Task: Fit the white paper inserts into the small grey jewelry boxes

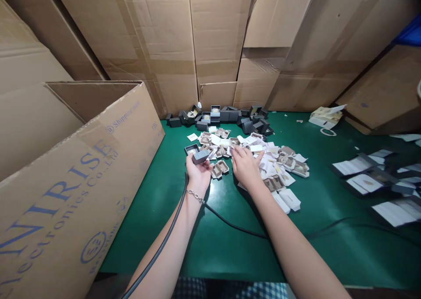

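My left hand (198, 172) is closed around a small dark grey hinged box (196, 154), held open just above the green table (226, 246). A bracelet sits on that wrist. My right hand (244, 165) lies palm down on a heap of small white and beige card inserts (276, 163), fingers reaching into the pile near its left side. What the fingertips touch is hidden among the pieces. Behind the heap, a row of several more dark grey boxes (226, 115) stands against the cardboard wall.
A large open cardboard carton (82, 176) printed with blue lettering stands at the left. Cardboard sheets (217, 48) wall the back. A black cable (230, 224) runs across the table. Dark trays with white cards (378, 176) lie at the right, with a tape ring (328, 132) farther back.
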Demonstrator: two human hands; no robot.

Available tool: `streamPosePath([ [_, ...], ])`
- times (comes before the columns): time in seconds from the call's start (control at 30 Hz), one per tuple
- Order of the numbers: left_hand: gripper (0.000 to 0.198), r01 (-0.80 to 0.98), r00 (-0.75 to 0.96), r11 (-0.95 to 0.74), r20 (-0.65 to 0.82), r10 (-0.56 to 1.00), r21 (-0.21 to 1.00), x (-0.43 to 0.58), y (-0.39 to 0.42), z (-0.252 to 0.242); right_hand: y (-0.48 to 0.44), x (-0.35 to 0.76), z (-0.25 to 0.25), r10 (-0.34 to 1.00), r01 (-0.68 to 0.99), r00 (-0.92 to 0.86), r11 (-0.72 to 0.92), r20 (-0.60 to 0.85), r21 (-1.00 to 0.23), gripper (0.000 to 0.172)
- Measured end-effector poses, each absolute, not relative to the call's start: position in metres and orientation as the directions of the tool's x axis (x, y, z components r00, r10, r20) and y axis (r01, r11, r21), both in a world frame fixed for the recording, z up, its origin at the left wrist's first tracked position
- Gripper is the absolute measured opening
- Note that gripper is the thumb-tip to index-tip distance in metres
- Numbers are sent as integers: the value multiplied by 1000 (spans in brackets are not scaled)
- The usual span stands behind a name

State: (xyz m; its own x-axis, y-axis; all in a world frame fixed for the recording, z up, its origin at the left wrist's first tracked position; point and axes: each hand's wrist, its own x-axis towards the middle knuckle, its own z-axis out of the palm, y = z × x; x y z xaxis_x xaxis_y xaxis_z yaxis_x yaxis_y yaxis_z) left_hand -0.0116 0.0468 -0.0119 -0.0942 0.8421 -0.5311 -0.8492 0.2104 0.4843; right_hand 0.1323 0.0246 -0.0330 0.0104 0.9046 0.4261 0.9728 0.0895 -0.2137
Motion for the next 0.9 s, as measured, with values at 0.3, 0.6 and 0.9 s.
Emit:
streamPosePath([
  [0.3, 21, -828, -339, 69, -593, 730, 557, -26, 51, -2, 19, 130, -23, 801, 947, 176, 21, 572, -321, 35],
  [0.6, 12, -720, -420, 54, -496, 760, 692, -25, 59, -17, 16, 124, -23, 914, 944, 62, 77, 400, -322, 27],
  [0.9, 14, -537, -108, 118, -207, 972, 835, -17, 60, -26, 15, 119, -27, 930, 934, -3, 133, 366, -331, 23],
])
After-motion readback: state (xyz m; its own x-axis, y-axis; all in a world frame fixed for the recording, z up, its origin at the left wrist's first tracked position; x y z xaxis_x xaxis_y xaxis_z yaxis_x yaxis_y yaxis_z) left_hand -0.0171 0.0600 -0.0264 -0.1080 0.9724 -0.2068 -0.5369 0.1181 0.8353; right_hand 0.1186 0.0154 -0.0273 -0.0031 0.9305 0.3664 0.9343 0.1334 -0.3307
